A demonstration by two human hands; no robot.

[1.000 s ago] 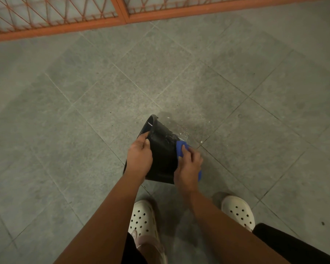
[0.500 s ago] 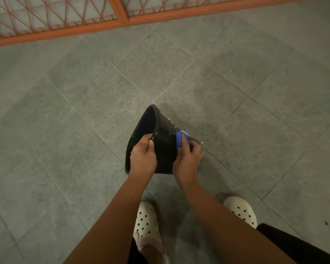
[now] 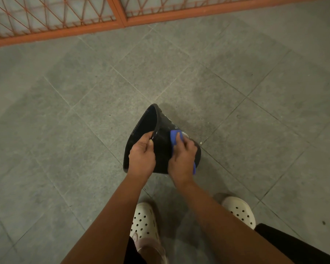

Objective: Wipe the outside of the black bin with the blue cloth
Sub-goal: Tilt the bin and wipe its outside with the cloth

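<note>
Grey stone-look tiles make up the floor (image 3: pixel 65 121), laid diagonally with thin pale grout lines. The black bin (image 3: pixel 161 143) is tipped on it, white specks (image 3: pixel 187 134) scattered right beside. Two cream perforated clogs (image 3: pixel 144 221) are planted nearby.

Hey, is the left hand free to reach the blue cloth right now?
Probably not: the left hand grips the black bin's rim to steady it, and the right hand presses on the blue cloth.

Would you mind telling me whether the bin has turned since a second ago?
Yes. The bin has rolled against the floor tiles, so its opening, then nearly edge-on, now shows more of its inside. The left hand grips the rim.
</note>
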